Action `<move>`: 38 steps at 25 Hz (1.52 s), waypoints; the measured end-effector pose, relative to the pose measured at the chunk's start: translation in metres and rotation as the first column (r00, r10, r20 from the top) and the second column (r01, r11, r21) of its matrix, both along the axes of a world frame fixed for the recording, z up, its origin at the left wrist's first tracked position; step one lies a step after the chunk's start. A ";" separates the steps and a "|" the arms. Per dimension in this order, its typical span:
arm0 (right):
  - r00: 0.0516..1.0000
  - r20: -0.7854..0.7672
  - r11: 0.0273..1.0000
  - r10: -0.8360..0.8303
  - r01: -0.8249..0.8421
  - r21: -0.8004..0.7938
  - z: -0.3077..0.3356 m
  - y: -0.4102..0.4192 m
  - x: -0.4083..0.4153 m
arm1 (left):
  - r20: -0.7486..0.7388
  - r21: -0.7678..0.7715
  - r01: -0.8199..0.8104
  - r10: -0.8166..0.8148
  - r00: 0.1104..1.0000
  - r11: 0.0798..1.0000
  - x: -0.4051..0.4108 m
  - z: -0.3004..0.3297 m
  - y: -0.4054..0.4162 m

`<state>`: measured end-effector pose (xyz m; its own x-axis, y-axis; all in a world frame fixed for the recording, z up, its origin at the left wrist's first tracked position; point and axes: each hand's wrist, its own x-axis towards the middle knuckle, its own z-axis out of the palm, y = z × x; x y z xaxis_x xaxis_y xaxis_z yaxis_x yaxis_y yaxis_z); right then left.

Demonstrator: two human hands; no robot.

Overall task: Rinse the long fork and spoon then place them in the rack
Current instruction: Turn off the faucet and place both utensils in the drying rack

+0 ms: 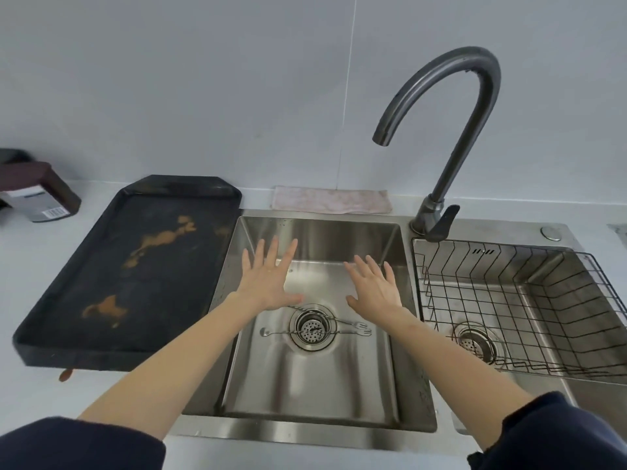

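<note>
Both my hands are stretched out flat over the left sink basin, palms down, holding nothing — my left hand has its fingers spread wide and released, and my right hand is the same, fingers fanned toward the back wall of the basin. Below them, on the basin floor, two thin long-handled utensils lie across the round drain strainer. The fork points its tines to the right, just past the strainer, and its handle runs back under my left hand. The spoon lies almost level, its small bowl to the left of the strainer; its right end looks pronged too, close beside the fork's tines, though it is too small for me to be sure. The two cross near the strainer and seem to touch. The tap arches from the right with its spout above the basin, and I see no water coming from it. The wire rack sits in the right basin with nothing in it. On the tabletop to my left rests a black tray with orange-brown smears, and a pinkish cloth lies folded behind the sink.
</note>
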<state>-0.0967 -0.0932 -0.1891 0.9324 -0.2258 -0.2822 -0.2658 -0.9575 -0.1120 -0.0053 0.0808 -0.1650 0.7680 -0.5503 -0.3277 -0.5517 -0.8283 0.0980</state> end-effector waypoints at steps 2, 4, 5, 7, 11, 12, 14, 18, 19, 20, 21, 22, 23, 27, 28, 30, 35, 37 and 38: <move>0.999 -0.032 1.000 -0.003 0.004 0.023 -0.011 0.006 0.006 | -0.062 0.017 0.001 0.000 0.998 1.000 0.005 -0.017 0.004; 0.997 -0.075 0.998 -0.009 0.013 0.056 -0.026 0.011 0.012 | -0.112 0.050 0.012 -0.006 0.994 0.999 0.009 -0.036 0.004; 0.995 -0.094 0.997 -0.015 0.022 0.073 -0.035 0.013 0.013 | -0.132 0.071 0.015 -0.006 0.991 0.997 0.010 -0.046 0.004; 0.992 -0.125 0.995 -0.029 0.041 0.094 -0.053 0.017 0.015 | -0.173 0.091 0.001 0.014 0.985 0.996 0.011 -0.067 0.003; 0.978 -0.197 0.991 -0.062 0.084 0.106 -0.088 0.021 0.019 | -0.251 0.133 -0.009 0.042 0.967 0.991 0.008 -0.110 0.007; 0.975 -0.212 0.991 -0.062 0.085 0.099 -0.097 0.022 0.020 | -0.271 0.137 -0.018 0.055 0.961 0.990 0.006 -0.122 0.009; 0.967 -0.249 0.993 -0.051 0.075 0.087 -0.113 0.024 0.022 | -0.287 0.145 -0.037 0.078 0.955 0.989 0.003 -0.141 0.013; 0.951 -0.306 0.992 -0.031 0.067 0.107 -0.134 0.030 0.024 | -0.256 0.142 -0.050 0.086 0.963 0.989 -0.004 -0.165 0.016; 0.948 -0.316 0.991 -0.035 0.073 0.111 -0.137 0.030 0.024 | -0.247 0.134 -0.052 0.084 0.965 0.990 -0.004 -0.169 0.016; 0.946 -0.322 0.991 -0.038 0.077 0.109 -0.140 0.030 0.024 | -0.235 0.123 -0.052 0.080 0.969 0.991 -0.004 -0.172 0.016; 0.945 -0.325 0.991 -0.040 0.078 0.105 -0.142 0.030 0.023 | -0.219 0.108 -0.052 0.075 0.973 0.993 -0.004 -0.176 0.016; 0.943 -0.331 0.991 -0.042 0.080 0.103 -0.143 0.029 0.023 | -0.209 0.094 -0.056 0.074 0.975 0.994 -0.002 -0.179 0.016; 0.941 -0.335 0.991 -0.046 0.084 0.101 -0.145 0.028 0.023 | -0.201 0.079 -0.057 0.072 0.977 0.995 0.000 -0.182 0.016; 0.936 -0.349 0.994 -0.051 0.082 0.074 -0.149 0.025 0.024 | -0.183 0.040 -0.029 0.036 0.982 0.999 0.010 -0.189 0.017; 0.931 -0.361 0.995 -0.045 0.074 0.067 -0.149 0.026 0.024 | -0.189 0.029 -0.025 0.030 0.981 0.999 0.012 -0.190 0.018; 0.925 -0.380 0.997 -0.027 0.054 0.062 -0.149 0.027 0.025 | -0.201 0.022 -0.003 0.007 0.980 1.000 0.015 -0.192 0.019; 0.928 -0.373 0.998 0.002 0.020 0.054 -0.146 0.029 0.024 | -0.190 0.005 0.047 -0.045 0.981 0.999 0.016 -0.193 0.021; 0.930 -0.365 0.998 0.034 -0.015 0.056 -0.142 0.030 0.024 | -0.193 -0.011 0.039 -0.040 0.980 0.999 0.015 -0.188 0.024; 0.932 -0.358 0.998 0.055 -0.037 0.056 -0.139 0.031 0.024 | -0.190 -0.008 0.043 -0.044 0.981 0.999 0.015 -0.186 0.026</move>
